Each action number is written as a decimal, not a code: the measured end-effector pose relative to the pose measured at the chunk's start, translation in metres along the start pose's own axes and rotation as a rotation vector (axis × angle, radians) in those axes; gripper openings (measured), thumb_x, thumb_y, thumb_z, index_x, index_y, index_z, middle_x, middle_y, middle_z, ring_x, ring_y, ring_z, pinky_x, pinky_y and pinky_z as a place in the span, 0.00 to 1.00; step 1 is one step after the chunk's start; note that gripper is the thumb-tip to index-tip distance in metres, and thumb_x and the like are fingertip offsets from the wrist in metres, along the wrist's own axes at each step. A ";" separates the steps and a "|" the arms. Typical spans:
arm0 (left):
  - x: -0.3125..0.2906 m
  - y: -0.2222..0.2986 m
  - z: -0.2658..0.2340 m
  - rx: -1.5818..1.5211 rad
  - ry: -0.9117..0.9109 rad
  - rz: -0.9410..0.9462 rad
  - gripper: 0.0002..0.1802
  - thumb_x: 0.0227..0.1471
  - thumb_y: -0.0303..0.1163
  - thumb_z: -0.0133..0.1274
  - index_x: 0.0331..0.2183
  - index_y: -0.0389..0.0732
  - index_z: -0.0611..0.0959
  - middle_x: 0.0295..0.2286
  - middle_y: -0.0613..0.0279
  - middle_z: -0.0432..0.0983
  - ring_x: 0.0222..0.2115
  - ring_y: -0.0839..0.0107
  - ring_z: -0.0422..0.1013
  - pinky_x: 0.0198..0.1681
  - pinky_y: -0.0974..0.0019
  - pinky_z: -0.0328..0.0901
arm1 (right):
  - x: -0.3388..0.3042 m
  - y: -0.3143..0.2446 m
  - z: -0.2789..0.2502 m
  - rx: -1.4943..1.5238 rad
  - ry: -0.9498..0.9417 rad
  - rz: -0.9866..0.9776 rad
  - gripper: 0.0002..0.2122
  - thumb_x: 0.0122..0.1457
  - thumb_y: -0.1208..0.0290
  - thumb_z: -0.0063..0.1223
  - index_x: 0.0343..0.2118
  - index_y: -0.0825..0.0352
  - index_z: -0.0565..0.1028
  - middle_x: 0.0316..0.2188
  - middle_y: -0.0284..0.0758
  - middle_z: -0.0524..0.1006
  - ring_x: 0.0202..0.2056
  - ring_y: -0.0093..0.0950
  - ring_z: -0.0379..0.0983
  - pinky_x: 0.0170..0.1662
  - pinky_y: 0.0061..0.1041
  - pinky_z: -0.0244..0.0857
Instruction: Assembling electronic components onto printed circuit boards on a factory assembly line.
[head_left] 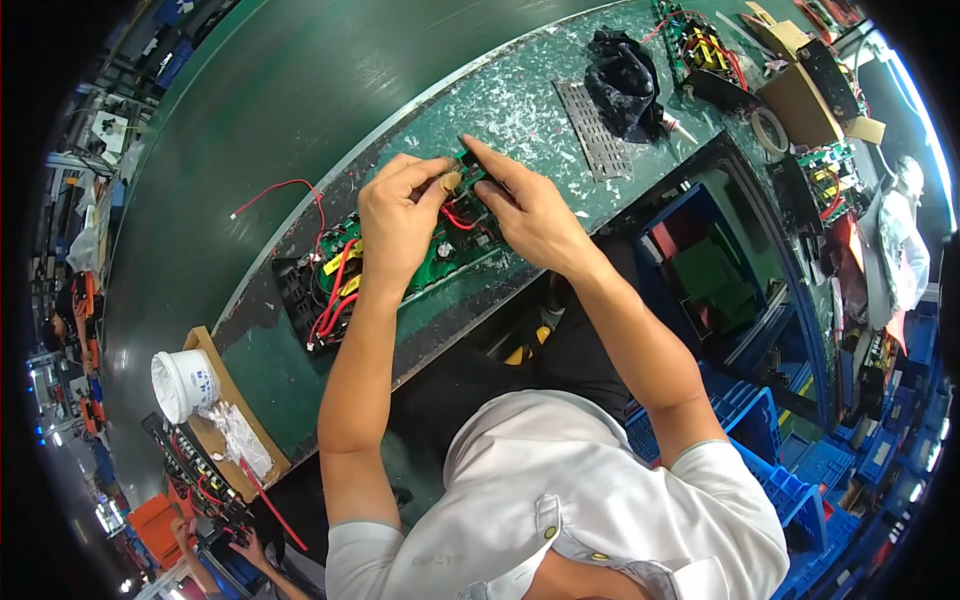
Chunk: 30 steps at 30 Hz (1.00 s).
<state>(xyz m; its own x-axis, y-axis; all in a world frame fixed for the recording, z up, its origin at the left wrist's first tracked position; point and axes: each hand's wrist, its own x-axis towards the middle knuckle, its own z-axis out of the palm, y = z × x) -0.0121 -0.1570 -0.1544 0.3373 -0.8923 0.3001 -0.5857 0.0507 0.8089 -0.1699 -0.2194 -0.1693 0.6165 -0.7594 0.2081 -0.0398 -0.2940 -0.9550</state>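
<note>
In the head view, the thumb and index finger of the left hand [395, 215] are closed together on a small tan piece [450, 182]. The right hand [535, 215] is just beside it, with its index finger and thumb held somewhat apart; whether they grip something, I cannot tell. The green circuit board [428, 268] lies directly below the fingers of both hands, and its right end is partly covered by them. Thick red wires [338, 290] and a black finned block [293, 298] are at the left end of the board. It rests along the near edge of the surface [510, 95]. Farther out, a grey slotted plate [592, 125] and a black bag [620, 85] lie toward the right end, while a white tub [183, 390] is at the left end.
</note>
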 end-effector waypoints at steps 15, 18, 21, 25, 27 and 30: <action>0.005 0.018 -0.063 0.285 -0.023 0.152 0.24 0.46 0.32 0.64 0.47 0.37 0.80 0.42 0.54 0.77 0.44 0.62 0.74 0.49 0.65 0.66 | 0.007 0.007 -0.026 0.021 -0.033 0.050 0.24 0.64 0.78 0.46 0.63 0.67 0.60 0.60 0.42 0.67 0.61 0.30 0.62 0.61 0.27 0.57; -0.006 -0.005 -0.121 0.205 0.086 -0.012 0.22 0.49 0.30 0.62 0.47 0.38 0.80 0.41 0.58 0.78 0.44 0.68 0.74 0.49 0.67 0.66 | 0.000 0.009 -0.042 -0.006 -0.025 0.149 0.24 0.65 0.74 0.49 0.63 0.69 0.60 0.59 0.45 0.67 0.61 0.33 0.62 0.61 0.29 0.57; -0.032 -0.035 -0.163 0.061 0.174 -0.181 0.17 0.53 0.24 0.58 0.47 0.34 0.81 0.41 0.61 0.78 0.43 0.73 0.74 0.50 0.70 0.66 | -0.005 0.014 -0.042 0.047 -0.029 0.212 0.24 0.66 0.72 0.49 0.63 0.69 0.59 0.58 0.47 0.68 0.60 0.32 0.64 0.61 0.28 0.58; -0.053 -0.090 -0.174 -0.105 0.425 -0.164 0.15 0.56 0.25 0.56 0.46 0.32 0.81 0.42 0.60 0.79 0.44 0.74 0.74 0.50 0.70 0.66 | -0.005 0.009 -0.040 0.063 0.014 0.231 0.24 0.65 0.70 0.50 0.61 0.71 0.61 0.58 0.46 0.68 0.59 0.31 0.64 0.60 0.28 0.58; -0.059 -0.105 -0.173 -0.119 0.487 -0.186 0.15 0.57 0.26 0.56 0.46 0.31 0.81 0.43 0.59 0.79 0.43 0.74 0.74 0.50 0.70 0.66 | -0.003 0.005 -0.038 -0.025 0.015 0.195 0.23 0.65 0.70 0.50 0.61 0.70 0.62 0.57 0.46 0.69 0.59 0.31 0.64 0.61 0.28 0.57; -0.060 -0.117 -0.166 -0.214 0.493 -0.215 0.14 0.57 0.26 0.56 0.46 0.32 0.81 0.41 0.61 0.79 0.41 0.76 0.74 0.48 0.72 0.67 | -0.002 -0.010 -0.034 -0.107 0.061 0.179 0.24 0.64 0.71 0.52 0.61 0.69 0.63 0.57 0.45 0.69 0.60 0.32 0.64 0.61 0.30 0.58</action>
<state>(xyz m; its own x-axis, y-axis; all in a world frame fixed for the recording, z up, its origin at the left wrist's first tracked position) 0.1588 -0.0352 -0.1826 0.7657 -0.5809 0.2762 -0.3214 0.0265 0.9466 -0.1970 -0.2349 -0.1527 0.5437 -0.8376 0.0531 -0.2292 -0.2090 -0.9507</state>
